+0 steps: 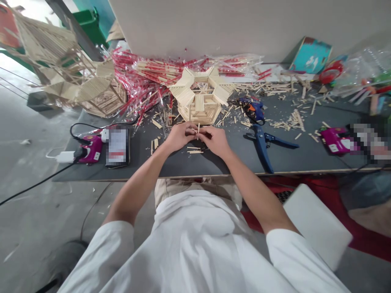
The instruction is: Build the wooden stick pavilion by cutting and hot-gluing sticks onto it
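Left hand (pixel 179 136): right there at the middle of the surface (pixel 143 167), fingers curled in tight, pinching the lower part of a thin wooden stick (pixel 198 129) that stands upright!
Right hand (pixel 215 141): pressed in just beside the left, its fingers closing on the same stick from the other side.
Hands' state: narrow, knuckles nearly touching, both holding that one stick; any smaller piece inside the grip is hidden by the fingers.
Just below the hands: a small pile of loose sticks (pixel 194 150) lying flat on the surface, with a short stack (pixel 156 143) off to the left.
Straight ahead: a hexagonal popsicle-stick pavilion (pixel 200 97), its roof panels fanned out, sitting just beyond the hands.
Behind it: plastic-wrapped bundles of red-marked sticks (pixel 143 77) heaped against the wall.
Far left: a much larger stick structure (pixel 61 67), tilted, at the surface's edge.
Right side: a blue glue gun (pixel 253 110) and a blue hand tool (pixel 265 142), with a magenta glue gun (pixel 336 140) further out.
Left side: another magenta glue gun (pixel 90 149), cabled up, beside a phone (pixel 117 146) with its screen blurred.
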Motion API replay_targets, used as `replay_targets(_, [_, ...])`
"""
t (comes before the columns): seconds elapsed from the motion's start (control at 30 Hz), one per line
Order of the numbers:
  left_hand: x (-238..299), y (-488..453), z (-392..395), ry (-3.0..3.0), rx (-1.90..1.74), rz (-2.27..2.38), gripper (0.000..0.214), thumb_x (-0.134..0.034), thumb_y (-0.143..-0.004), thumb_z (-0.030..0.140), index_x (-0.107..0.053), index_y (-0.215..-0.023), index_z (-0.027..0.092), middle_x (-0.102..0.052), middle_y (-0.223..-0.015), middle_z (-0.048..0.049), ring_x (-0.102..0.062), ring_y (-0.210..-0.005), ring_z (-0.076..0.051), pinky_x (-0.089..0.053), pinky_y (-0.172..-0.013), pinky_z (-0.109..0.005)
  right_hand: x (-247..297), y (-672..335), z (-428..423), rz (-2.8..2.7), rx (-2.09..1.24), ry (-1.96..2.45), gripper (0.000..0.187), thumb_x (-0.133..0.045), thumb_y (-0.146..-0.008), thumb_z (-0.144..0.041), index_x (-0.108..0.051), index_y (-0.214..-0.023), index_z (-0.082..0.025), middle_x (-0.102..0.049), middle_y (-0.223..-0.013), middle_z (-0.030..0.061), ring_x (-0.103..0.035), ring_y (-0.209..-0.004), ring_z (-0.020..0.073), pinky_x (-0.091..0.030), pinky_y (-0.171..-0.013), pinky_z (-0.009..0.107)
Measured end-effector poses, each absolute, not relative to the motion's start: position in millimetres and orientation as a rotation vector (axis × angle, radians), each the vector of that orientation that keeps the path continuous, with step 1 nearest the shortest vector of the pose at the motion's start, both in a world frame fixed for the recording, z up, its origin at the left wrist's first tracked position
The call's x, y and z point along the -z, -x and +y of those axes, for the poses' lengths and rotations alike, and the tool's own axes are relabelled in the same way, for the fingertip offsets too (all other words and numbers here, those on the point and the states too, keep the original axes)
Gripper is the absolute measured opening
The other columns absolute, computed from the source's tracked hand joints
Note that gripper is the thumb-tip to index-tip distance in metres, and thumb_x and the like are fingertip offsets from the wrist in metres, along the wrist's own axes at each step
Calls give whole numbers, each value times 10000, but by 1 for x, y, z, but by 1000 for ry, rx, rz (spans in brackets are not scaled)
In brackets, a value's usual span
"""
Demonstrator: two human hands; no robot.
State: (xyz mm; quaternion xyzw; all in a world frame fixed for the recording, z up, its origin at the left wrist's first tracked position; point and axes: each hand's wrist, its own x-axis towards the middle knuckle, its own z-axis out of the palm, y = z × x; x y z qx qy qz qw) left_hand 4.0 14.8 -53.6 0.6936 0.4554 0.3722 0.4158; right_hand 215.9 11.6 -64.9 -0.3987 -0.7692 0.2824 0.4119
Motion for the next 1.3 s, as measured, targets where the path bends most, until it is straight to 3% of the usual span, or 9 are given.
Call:
replay_targets(0.23, [52,-3,13,-1883,-926,1165,241,-772,-893,220,-735,-1127,175,-815,-1056,-57,-823,-981,-232,-603,-848,-282,66,-218,12,-2046,-571,1042,161,-663,-999,-306,-770,-953,-194,-792,-923,77,-686,-803,216,-497,-779,322])
replay_targets(0.37, [51,-2,13,-1965,-909,1144,231,-772,-899,244,-747,-1123,191,-829,-1014,-44,-817,-986,-235,-602,-885,-310,64,-219,10,-2060,-556,1025,169,-634,-1003,-284,-769,-994,-183,-799,-968,91,-697,-838,223,-498,-795,323])
replay_targets(0.57, [49,-2,10,-2051,-846,1168,276,-779,-887,239,-738,-1159,212,-848,-1028,-46,-819,-988,-247,-600,-919,-337,59,-220,7,-1995,-688,1018,166,-679,-978,-306,-765,-915,-178,-774,-850,54,-649,-720,183,-466,-738,296])
replay_targets(0.87, [50,-3,10,-2105,-782,1275,329,-795,-922,305,-680,-1221,229,-854,-979,-17,-825,-1008,-259,-554,-839,-305,58,-219,7,-1976,-744,1081,190,-718,-955,-342,-757,-857,-184,-747,-783,42,-607,-692,183,-436,-704,302])
replay_targets(1.1, [46,-5,7,-2104,-769,1262,365,-755,-944,320,-631,-1277,236,-849,-941,16,-810,-905,-217,-512,-796,-277,58,-219,6,-1973,-669,1043,169,-703,-980,-329,-804,-968,-195,-807,-933,66,-682,-803,210,-475,-772,315])
replay_targets(1.3, [45,-6,6,-2145,-720,1307,376,-747,-960,326,-644,-1312,244,-839,-908,16,-797,-872,-228,-473,-757,-287,56,-220,5,-1970,-707,1038,202,-697,-988,-359,-784,-901,-199,-766,-801,47,-668,-743,210,-472,-733,315])
